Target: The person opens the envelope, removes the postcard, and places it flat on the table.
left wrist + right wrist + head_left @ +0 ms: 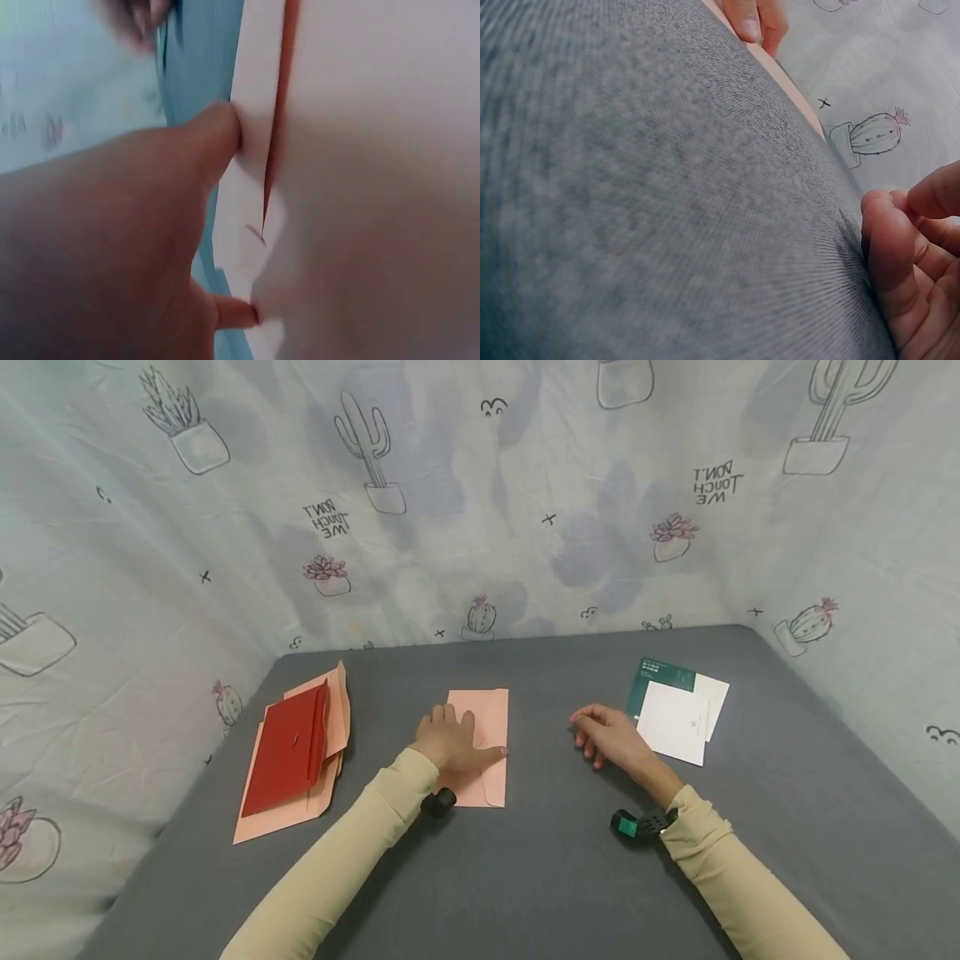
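A pale pink envelope (489,718) lies on the grey table, and my left hand (453,747) rests on it with the thumb and fingers spread. Close up in the left wrist view, the thumb touches the envelope's strip-like flap (259,90), beside a narrow dark gap along its edge. My right hand (611,739) is to the right of the envelope, apart from it, its fingers loosely curled. Nothing shows between those fingers (889,251) in the right wrist view. Near that hand lie a white square card (673,722) and a dark green card (663,674).
At the left, a red envelope (281,747) lies on top of several pink envelopes (339,714). Another white card (712,693) sticks out from under the square one. A cactus-print cloth (480,527) hangs around the grey table (525,885).
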Demonstrator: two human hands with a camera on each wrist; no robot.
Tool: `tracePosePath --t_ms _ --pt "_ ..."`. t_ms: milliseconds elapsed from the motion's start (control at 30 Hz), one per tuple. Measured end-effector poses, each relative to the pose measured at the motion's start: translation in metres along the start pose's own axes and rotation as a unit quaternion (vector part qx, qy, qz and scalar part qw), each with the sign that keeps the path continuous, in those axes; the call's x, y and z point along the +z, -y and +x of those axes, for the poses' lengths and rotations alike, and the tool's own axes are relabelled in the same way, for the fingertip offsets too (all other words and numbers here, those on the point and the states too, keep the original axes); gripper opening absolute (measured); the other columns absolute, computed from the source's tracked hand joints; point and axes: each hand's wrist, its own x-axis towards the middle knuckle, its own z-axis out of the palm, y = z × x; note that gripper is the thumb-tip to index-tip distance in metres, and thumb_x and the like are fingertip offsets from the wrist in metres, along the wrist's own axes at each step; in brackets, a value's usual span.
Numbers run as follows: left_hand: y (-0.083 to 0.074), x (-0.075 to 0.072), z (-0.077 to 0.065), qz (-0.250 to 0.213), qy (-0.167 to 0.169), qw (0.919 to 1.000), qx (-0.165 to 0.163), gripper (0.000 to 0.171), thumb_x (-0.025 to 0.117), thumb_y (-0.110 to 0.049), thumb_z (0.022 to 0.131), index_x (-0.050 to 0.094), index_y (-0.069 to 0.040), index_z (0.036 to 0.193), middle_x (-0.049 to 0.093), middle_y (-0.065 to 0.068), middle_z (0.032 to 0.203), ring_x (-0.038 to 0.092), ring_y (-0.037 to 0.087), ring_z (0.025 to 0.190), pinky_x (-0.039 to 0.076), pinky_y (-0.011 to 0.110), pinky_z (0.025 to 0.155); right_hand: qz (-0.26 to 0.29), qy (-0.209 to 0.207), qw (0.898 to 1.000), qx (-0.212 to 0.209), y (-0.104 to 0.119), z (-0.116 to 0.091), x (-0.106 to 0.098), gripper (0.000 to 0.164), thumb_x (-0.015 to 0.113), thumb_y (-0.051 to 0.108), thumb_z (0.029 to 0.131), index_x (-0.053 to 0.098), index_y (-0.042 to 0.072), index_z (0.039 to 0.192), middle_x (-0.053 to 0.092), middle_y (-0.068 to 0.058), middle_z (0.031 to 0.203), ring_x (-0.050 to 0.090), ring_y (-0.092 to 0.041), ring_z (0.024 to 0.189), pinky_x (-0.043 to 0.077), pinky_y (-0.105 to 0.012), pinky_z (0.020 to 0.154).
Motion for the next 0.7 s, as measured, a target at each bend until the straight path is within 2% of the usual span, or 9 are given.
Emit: tracePosePath --t_ms 233,367,433,500,567,633,700 --pt "-0.044 0.010 -0.020 0.055 -0.032 0.9978 0.020 0.101 0.040 -0.089 0.083 0.049 -0.007 0.142 0.050 0.019 0.136 0.045 0.033 0.130 0.038 0.048 0.107 -0.008 -0.005 1.000 0.001 0.000 0.001 0.000 0.030 0.047 0.022 0.108 0.062 0.001 0.123 0.061 -0.003 0.082 0.056 -0.013 0.061 0.053 -0.030 0.052" --pt "-0.063 0.010 -0.032 0.096 -0.045 0.9936 0.040 0.102 0.034 -0.093 0.081 0.058 -0.010 0.135 0.059 0.015 0.126 0.051 0.030 0.125 0.038 0.046 0.105 -0.005 -0.012 1.000 0.001 -0.003 0.001 0.001 0.030 0.047 0.020 0.107 0.061 -0.001 0.123 0.061 -0.004 0.082 0.056 -0.012 0.061 0.052 -0.029 0.051" --pt "-0.066 0.007 -0.039 0.110 -0.050 0.9910 0.056 0.098 0.037 -0.093 0.081 0.060 -0.012 0.132 0.062 0.012 0.123 0.051 0.029 0.125 0.037 0.047 0.105 -0.006 -0.013 1.000 0.000 -0.003 0.002 0.002 0.030 0.047 0.020 0.107 0.061 -0.002 0.124 0.061 -0.005 0.082 0.056 -0.012 0.061 0.052 -0.029 0.050" --pt "-0.065 0.004 -0.045 0.120 -0.046 0.9881 0.085 0.093 0.048 -0.090 0.079 0.060 -0.015 0.132 0.062 0.010 0.122 0.052 0.028 0.125 0.038 0.046 0.104 -0.004 -0.015 1.000 0.004 -0.003 0.002 0.003 0.030 0.047 0.020 0.107 0.061 -0.001 0.124 0.061 -0.005 0.082 0.056 -0.012 0.061 0.052 -0.029 0.050" --pt "-0.062 0.001 -0.051 0.124 -0.024 0.9847 0.119 0.090 0.062 -0.085 0.075 0.058 -0.017 0.135 0.060 0.008 0.128 0.051 0.026 0.127 0.040 0.046 0.104 -0.003 -0.013 1.000 0.007 -0.003 0.002 0.003 0.030 0.047 0.020 0.107 0.061 0.000 0.124 0.062 -0.005 0.083 0.057 -0.013 0.061 0.053 -0.029 0.051" --pt "-0.058 0.000 -0.055 0.124 0.004 0.9805 0.152 0.096 0.072 -0.080 0.071 0.053 -0.018 0.142 0.057 0.008 0.137 0.051 0.025 0.130 0.043 0.046 0.106 -0.004 -0.010 1.000 0.009 -0.002 0.003 0.003 0.030 0.047 0.021 0.107 0.061 0.001 0.124 0.062 -0.004 0.084 0.057 -0.014 0.062 0.053 -0.030 0.052" --pt "-0.054 0.002 -0.057 0.108 0.030 0.9781 0.175 0.104 0.077 -0.075 0.070 0.045 -0.017 0.151 0.049 0.009 0.152 0.045 0.025 0.141 0.042 0.047 0.111 -0.005 -0.009 1.000 0.013 -0.001 0.002 0.002 0.030 0.047 0.022 0.107 0.062 0.002 0.123 0.062 -0.005 0.085 0.057 -0.014 0.063 0.053 -0.030 0.052"
